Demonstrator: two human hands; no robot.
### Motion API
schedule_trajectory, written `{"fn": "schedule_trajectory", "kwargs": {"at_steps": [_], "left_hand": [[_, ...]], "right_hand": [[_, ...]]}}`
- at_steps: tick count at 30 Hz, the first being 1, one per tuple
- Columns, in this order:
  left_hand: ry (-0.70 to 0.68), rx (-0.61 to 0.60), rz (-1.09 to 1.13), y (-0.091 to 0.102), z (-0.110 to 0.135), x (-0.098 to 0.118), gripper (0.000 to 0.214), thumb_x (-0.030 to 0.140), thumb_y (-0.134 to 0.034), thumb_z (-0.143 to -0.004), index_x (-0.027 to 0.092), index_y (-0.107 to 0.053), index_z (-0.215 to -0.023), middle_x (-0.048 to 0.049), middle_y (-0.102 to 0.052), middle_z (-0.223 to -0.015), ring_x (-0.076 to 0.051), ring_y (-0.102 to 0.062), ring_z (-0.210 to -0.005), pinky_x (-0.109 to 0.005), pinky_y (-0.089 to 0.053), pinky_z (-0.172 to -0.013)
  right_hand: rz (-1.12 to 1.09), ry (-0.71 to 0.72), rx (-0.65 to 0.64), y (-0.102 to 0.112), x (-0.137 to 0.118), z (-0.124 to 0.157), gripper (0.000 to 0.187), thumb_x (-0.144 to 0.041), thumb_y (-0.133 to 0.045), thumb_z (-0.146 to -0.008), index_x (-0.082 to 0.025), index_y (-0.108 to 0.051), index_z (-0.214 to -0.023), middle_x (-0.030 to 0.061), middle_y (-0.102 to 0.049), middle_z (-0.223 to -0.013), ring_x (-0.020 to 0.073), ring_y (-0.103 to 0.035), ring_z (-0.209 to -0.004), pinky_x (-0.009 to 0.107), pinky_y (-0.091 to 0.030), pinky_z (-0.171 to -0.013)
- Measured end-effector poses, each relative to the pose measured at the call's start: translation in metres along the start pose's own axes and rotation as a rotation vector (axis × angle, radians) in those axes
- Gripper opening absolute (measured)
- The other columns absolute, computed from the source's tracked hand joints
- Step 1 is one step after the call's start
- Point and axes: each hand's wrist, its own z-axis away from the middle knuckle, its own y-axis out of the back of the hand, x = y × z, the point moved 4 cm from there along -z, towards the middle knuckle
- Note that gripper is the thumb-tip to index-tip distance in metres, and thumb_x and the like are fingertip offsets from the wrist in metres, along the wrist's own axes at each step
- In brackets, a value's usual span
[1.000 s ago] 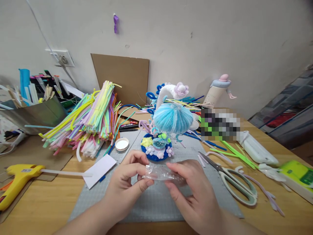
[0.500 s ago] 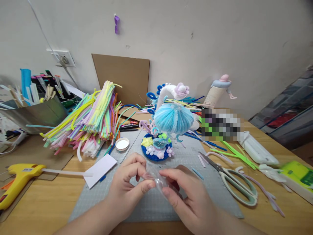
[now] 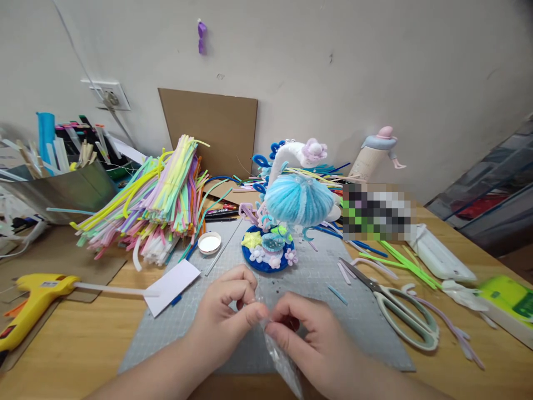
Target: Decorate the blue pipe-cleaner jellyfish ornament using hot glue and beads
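Note:
Between both hands is a clear plastic bag (image 3: 281, 361), hanging down toward the front edge of the cutting mat. My left hand (image 3: 229, 316) pinches its upper edge between thumb and curled fingers. Close beside it, my right hand (image 3: 310, 333) grips the same edge, fingertips nearly meeting the left thumb. Whatever the bag holds cannot be made out. Just beyond the hands stands a pipe-cleaner lamp ornament with a light-blue shade (image 3: 298, 201), a white curved neck and a dark-blue round base (image 3: 268, 265) bearing flowers and a yellow star.
Scissors (image 3: 400, 311) lie right on the grey cutting mat (image 3: 175, 347). To the left are a yellow glue gun (image 3: 41, 294), a white card (image 3: 171, 289), a small round lid (image 3: 209, 243) and bundled pipe cleaners (image 3: 166, 194). Cardboard (image 3: 210, 128) leans on the wall.
My hands have drawn closer together at the bag's edge, and the right has shifted slightly down. The bag, bunched between them before, now hangs downward. The view has shifted slightly.

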Motion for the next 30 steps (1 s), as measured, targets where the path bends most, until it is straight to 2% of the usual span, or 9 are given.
{"fn": "schedule_trajectory", "kwargs": {"at_steps": [3,5,12,18,23,25,28,30], "left_hand": [[0.071,-0.02,0.141,0.001,-0.001,-0.005,0.05,0.049,-0.041,-0.089,0.015,-0.065,-0.062,-0.0038,-0.048,-0.069,-0.013,-0.046,-0.062,-0.026,-0.037,-0.057],[0.121,-0.022,0.215,0.002,-0.001,-0.008,0.048,0.046,-0.038,-0.091,0.015,-0.068,-0.069,-0.0062,-0.051,-0.075,-0.014,-0.047,-0.065,-0.027,-0.038,-0.057],[0.116,-0.023,0.164,0.003,0.002,-0.007,0.02,0.036,-0.056,-0.084,0.018,-0.066,-0.082,-0.005,-0.054,-0.083,-0.016,-0.051,-0.079,-0.027,-0.04,-0.067],[0.026,-0.002,0.095,0.002,0.003,-0.001,0.014,0.031,-0.064,-0.079,0.018,-0.058,-0.081,-0.0024,-0.048,-0.081,-0.013,-0.047,-0.074,-0.023,-0.039,-0.062],[-0.024,0.016,0.079,0.002,0.003,0.0,0.016,0.028,-0.067,-0.077,0.017,-0.056,-0.075,-0.0017,-0.047,-0.08,-0.012,-0.046,-0.072,-0.023,-0.039,-0.06],[-0.018,-0.033,0.069,0.0,0.004,0.0,0.014,0.028,-0.068,-0.076,0.017,-0.059,-0.074,-0.0018,-0.047,-0.081,-0.012,-0.046,-0.072,-0.023,-0.039,-0.061],[-0.006,-0.11,0.053,-0.003,0.004,0.001,0.012,0.029,-0.068,-0.076,0.018,-0.065,-0.075,-0.0014,-0.047,-0.079,-0.012,-0.047,-0.072,-0.023,-0.04,-0.063],[-0.002,-0.137,0.045,-0.003,0.004,0.002,0.011,0.029,-0.067,-0.078,0.018,-0.066,-0.075,-0.0009,-0.047,-0.078,-0.011,-0.047,-0.073,-0.023,-0.04,-0.065]], "right_hand": [[-0.083,-0.054,0.039,0.002,0.004,0.0,0.02,-0.031,-0.05,-0.088,-0.019,-0.056,-0.073,-0.0033,-0.052,-0.063,0.0106,-0.048,-0.059,0.021,-0.039,-0.055],[-0.121,-0.076,0.068,0.005,0.005,-0.002,0.025,-0.034,-0.048,-0.089,-0.019,-0.057,-0.072,-0.0028,-0.052,-0.062,0.0111,-0.048,-0.058,0.021,-0.039,-0.055],[-0.204,-0.071,0.183,0.011,0.01,-0.004,0.028,-0.037,-0.047,-0.09,-0.019,-0.056,-0.072,-0.0026,-0.05,-0.061,0.011,-0.046,-0.057,0.021,-0.038,-0.053],[-0.168,-0.017,0.21,0.009,0.01,0.0,0.019,-0.034,-0.053,-0.087,-0.019,-0.057,-0.076,-0.0014,-0.053,-0.066,0.0119,-0.048,-0.061,0.023,-0.04,-0.056],[-0.24,0.03,0.17,0.006,0.011,0.004,0.016,-0.031,-0.055,-0.087,-0.021,-0.05,-0.075,-0.0022,-0.05,-0.07,0.0111,-0.047,-0.064,0.022,-0.04,-0.057],[-0.346,0.025,0.135,0.005,0.013,0.006,0.01,-0.033,-0.049,-0.09,-0.024,-0.053,-0.089,-0.0034,-0.049,-0.069,0.0101,-0.047,-0.06,0.021,-0.039,-0.053],[-0.39,0.031,0.05,0.006,0.013,0.006,0.021,-0.033,-0.043,-0.094,-0.027,-0.05,-0.113,-0.0054,-0.048,-0.063,0.0089,-0.045,-0.05,0.02,-0.036,-0.046],[-0.29,0.05,0.007,0.009,0.009,0.004,0.02,-0.03,-0.044,-0.093,-0.027,-0.054,-0.11,-0.0054,-0.048,-0.062,0.0085,-0.044,-0.049,0.02,-0.035,-0.046]]}}
